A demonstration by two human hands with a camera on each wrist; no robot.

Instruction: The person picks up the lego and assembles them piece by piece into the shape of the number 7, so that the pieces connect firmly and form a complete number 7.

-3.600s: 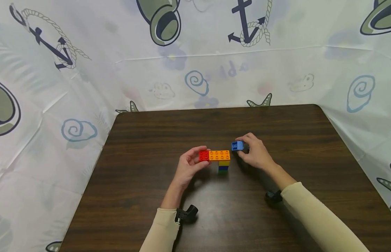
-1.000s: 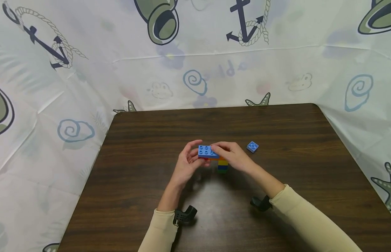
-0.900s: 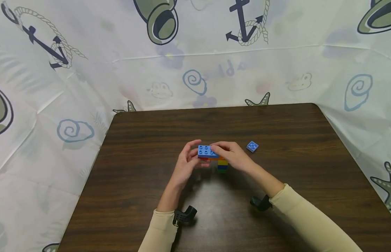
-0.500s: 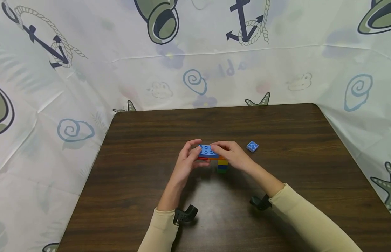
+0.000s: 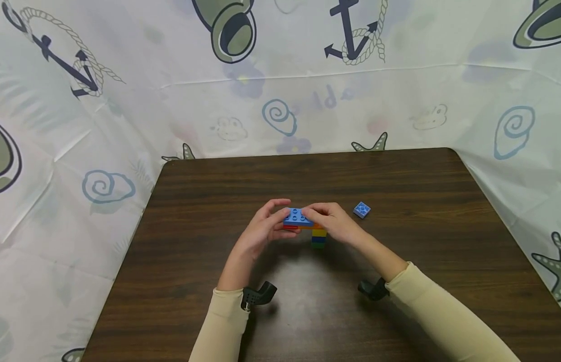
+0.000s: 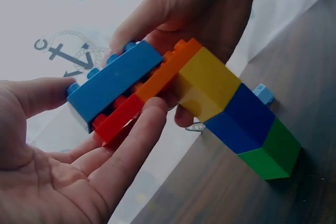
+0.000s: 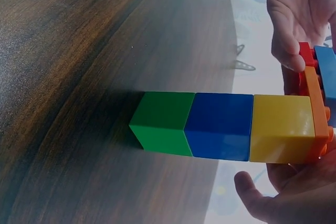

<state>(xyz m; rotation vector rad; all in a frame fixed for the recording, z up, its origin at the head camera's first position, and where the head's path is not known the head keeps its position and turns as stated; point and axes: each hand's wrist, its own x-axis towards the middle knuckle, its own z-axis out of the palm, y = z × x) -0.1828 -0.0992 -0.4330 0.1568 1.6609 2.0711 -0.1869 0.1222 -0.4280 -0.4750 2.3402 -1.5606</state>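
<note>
A long blue brick (image 6: pixel 115 85) lies over a flat red brick (image 6: pixel 118 127) and a flat orange brick (image 6: pixel 165 74); in the left wrist view their studs show beneath its edge. My left hand (image 5: pixel 258 231) pinches the left end, thumb on the blue brick and fingers under the red one. My right hand (image 5: pixel 337 221) grips the other end, thumb on top of the blue brick, its fingers partly hidden behind. Below the orange brick's right end stands a column of a yellow brick (image 7: pixel 281 129), a dark blue brick (image 7: pixel 220 129) and a green brick (image 7: pixel 165 127).
A small light blue brick (image 5: pixel 362 210) lies on the dark wooden table (image 5: pixel 217 186), just beyond my right hand. A white cloth (image 5: pixel 172 115) printed with anchors and shells hangs behind the table and along its sides.
My right hand has moved left from where it held a blue brick apart; a long blue brick now covers the red and orange ones. My left thumb has shifted onto its top.
</note>
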